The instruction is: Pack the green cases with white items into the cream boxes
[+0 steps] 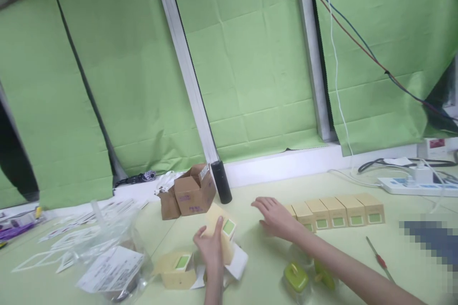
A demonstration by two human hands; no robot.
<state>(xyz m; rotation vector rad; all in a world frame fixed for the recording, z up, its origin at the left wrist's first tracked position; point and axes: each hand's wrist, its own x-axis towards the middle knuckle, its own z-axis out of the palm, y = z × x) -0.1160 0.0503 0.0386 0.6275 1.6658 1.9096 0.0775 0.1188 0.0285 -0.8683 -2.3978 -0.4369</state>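
My left hand point(211, 245) is wrapped around a small pale-yellow carton point(215, 213) with a green label, tilted above the table. A white flap point(236, 263) hangs open at the carton's lower end. My right hand point(275, 218) is open, fingers stretched to the left, in front of the left end of a row of similar yellow cartons point(336, 204). Whether it touches the nearest carton I cannot tell. Another yellow carton point(177, 276) lies left of my left hand, with a white flap beside it. Green-lidded containers point(296, 277) stand below my right forearm.
A clear plastic bag with a printed sheet point(111, 269) lies at the left, near white paper frames point(71, 238). Behind are an open cardboard box point(195, 193) and a black cylinder point(221, 183). A red-handled tool point(381, 260) and a power strip point(397, 187) are at the right.
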